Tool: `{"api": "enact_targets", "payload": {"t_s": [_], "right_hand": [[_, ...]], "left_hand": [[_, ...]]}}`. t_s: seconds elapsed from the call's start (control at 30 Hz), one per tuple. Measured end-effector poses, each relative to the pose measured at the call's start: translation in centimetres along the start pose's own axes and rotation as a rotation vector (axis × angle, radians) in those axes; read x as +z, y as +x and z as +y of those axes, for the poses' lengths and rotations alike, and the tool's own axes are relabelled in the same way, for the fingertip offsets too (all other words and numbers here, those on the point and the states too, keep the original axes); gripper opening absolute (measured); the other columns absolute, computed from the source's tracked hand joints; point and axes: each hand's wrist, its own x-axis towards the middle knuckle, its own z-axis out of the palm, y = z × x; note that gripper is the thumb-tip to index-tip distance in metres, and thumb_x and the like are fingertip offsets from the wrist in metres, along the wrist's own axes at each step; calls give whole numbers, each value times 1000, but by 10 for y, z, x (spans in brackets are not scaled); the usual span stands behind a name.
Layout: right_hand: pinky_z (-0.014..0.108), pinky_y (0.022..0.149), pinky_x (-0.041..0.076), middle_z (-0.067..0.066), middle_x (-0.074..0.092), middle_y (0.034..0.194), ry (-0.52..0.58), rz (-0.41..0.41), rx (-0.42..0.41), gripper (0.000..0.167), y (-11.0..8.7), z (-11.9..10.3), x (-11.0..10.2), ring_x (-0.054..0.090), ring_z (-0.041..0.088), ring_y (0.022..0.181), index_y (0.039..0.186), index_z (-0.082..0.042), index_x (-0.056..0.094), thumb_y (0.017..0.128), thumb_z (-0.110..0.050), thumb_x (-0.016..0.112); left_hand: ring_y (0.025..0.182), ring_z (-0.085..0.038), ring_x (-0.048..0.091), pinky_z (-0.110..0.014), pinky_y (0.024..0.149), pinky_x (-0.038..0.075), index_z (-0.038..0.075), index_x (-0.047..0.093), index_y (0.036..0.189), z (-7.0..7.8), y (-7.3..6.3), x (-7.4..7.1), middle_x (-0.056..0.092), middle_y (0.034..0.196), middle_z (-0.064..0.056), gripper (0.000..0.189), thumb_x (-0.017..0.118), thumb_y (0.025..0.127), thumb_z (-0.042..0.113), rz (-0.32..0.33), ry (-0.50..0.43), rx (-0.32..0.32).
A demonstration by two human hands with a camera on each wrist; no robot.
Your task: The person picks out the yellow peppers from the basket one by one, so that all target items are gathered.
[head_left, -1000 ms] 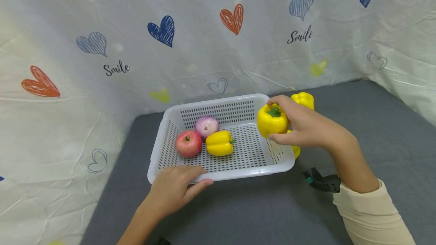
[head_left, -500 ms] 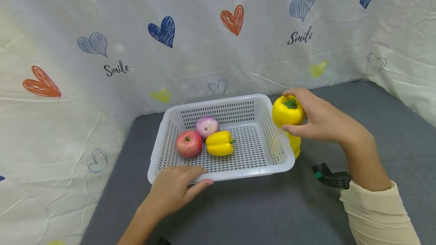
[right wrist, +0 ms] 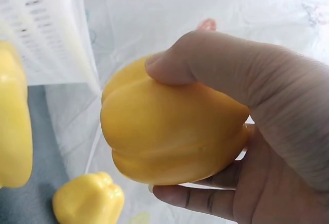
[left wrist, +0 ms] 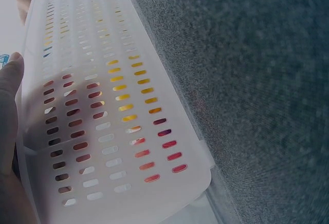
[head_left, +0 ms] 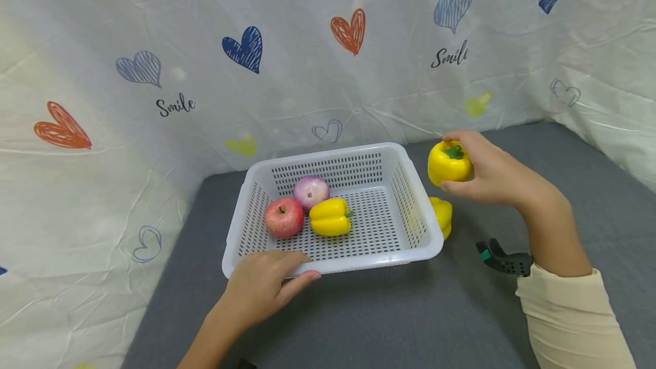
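My right hand [head_left: 499, 169] grips a yellow bell pepper [head_left: 445, 164] with a green stem, just right of the basket's far right corner. In the right wrist view, thumb and fingers lie on opposite sides of this pepper [right wrist: 169, 126]. My left hand [head_left: 266, 283] holds the near rim of the white perforated plastic basket [head_left: 369, 261]. Inside the basket, towards its left half, lie a red apple [head_left: 283, 220], a purple onion [head_left: 311, 193] and another yellow bell pepper [head_left: 328, 218].
One more yellow bell pepper [head_left: 443, 218] sits against the basket's right side. The right wrist view also has a smaller-looking yellow pepper [right wrist: 88, 201] at the bottom. Grey cloth [head_left: 389, 312] covers the table; a printed white curtain [head_left: 297, 90] hangs behind.
My right hand has carried the pepper rightward and slightly back, from above the basket's right end to outside it. The left hand and basket stay put.
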Motion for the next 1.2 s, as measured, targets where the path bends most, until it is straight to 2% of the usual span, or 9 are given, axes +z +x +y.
{"api": "enact_targets", "payload": {"t_s": [0.3, 0.67, 0.97, 1.2], "right_hand": [[50, 82, 42, 18, 41, 130, -71, 1, 36, 71, 3, 14, 3, 47, 33, 101, 140, 0, 37, 84, -16, 78], [55, 88, 41, 27, 34, 137, -40, -54, 95, 79, 12, 34, 14, 43, 39, 110, 144, 5, 33, 84, -18, 78], [59, 89, 40, 34, 30, 137, -41, -90, 120, 84, 16, 55, 21, 39, 44, 112, 143, 11, 29, 83, -21, 78], [54, 82, 42, 32, 31, 130, -50, -104, 179, 80, 17, 67, 29, 42, 42, 104, 141, 7, 36, 81, -26, 79]], "left_hand": [[64, -4, 53, -21, 55, 38, 23, 67, 93, 0, -1, 1, 62, 77, 15, 28, 60, 97, 50, 0, 4, -4], [63, -3, 52, -22, 54, 37, 24, 64, 90, -1, -1, 2, 58, 75, 17, 28, 60, 98, 50, 29, 12, 21], [65, -4, 53, -22, 56, 39, 24, 66, 93, 0, -1, 1, 62, 78, 16, 28, 60, 97, 51, 8, 12, 4], [66, -4, 54, -23, 56, 39, 23, 67, 93, 0, -1, 2, 63, 79, 15, 28, 60, 97, 51, 9, 12, 1]]}}
